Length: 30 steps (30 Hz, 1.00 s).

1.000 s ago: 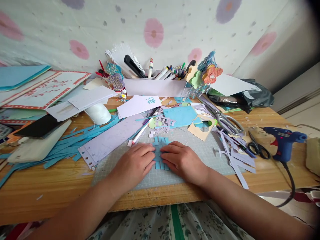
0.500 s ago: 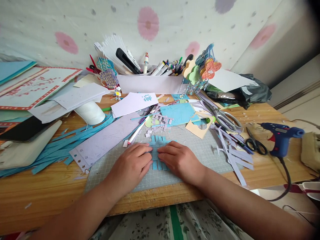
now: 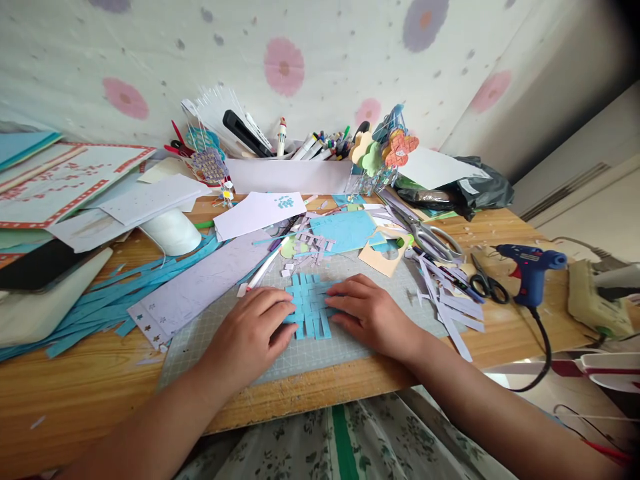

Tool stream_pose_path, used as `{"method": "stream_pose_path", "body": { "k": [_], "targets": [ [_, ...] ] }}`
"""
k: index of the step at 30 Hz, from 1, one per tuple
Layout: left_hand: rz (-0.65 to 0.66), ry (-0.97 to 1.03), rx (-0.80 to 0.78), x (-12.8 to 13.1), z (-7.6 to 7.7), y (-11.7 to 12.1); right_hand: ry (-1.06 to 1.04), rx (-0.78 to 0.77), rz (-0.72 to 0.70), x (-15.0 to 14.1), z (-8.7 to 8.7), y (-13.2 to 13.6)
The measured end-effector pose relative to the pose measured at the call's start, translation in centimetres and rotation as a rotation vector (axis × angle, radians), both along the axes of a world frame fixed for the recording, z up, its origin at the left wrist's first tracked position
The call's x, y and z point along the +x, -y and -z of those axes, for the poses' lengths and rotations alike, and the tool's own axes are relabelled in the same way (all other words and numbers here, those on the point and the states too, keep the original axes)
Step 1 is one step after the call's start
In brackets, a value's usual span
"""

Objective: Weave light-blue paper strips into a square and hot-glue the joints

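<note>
A small woven mat of light blue paper strips (image 3: 309, 303) lies flat on the grey cutting mat (image 3: 230, 363), its strip ends sticking out unevenly. At its left edge rests my left hand (image 3: 250, 327), fingers bent a little and fingertips touching the paper, thumb apart. My right hand (image 3: 375, 313) is on the opposite edge with its fingers extended and slightly spread over the strip ends. Neither hand lifts the weave. Part of both side edges is covered by the fingertips.
Beyond the hands lie mauve paper scraps (image 3: 313, 248), a blue sheet (image 3: 343, 230) and a beige cut-out card (image 3: 385, 253). Loose blue strips (image 3: 125, 280) spread at left. At right are large scissors (image 3: 430, 240), small black scissors (image 3: 487, 283) and a corded blue glue gun (image 3: 533, 270).
My hands have drawn slightly apart, the right one's fingers lifting and spreading, so more of the blue weave shows. The whole view has shifted a little.
</note>
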<state>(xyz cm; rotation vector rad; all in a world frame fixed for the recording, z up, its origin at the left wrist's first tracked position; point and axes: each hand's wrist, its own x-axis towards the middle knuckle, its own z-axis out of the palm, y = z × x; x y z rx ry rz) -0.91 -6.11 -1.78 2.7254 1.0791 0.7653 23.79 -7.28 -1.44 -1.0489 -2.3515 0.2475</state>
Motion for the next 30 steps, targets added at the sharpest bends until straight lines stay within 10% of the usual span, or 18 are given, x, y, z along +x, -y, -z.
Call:
{"method": "stream_pose_path", "body": {
  "k": [30],
  "targets": [
    [0.023, -0.018, 0.016, 0.16, 0.48, -0.18, 0.103, 0.109, 0.018, -1.10, 0.91, -0.23]
  ]
}}
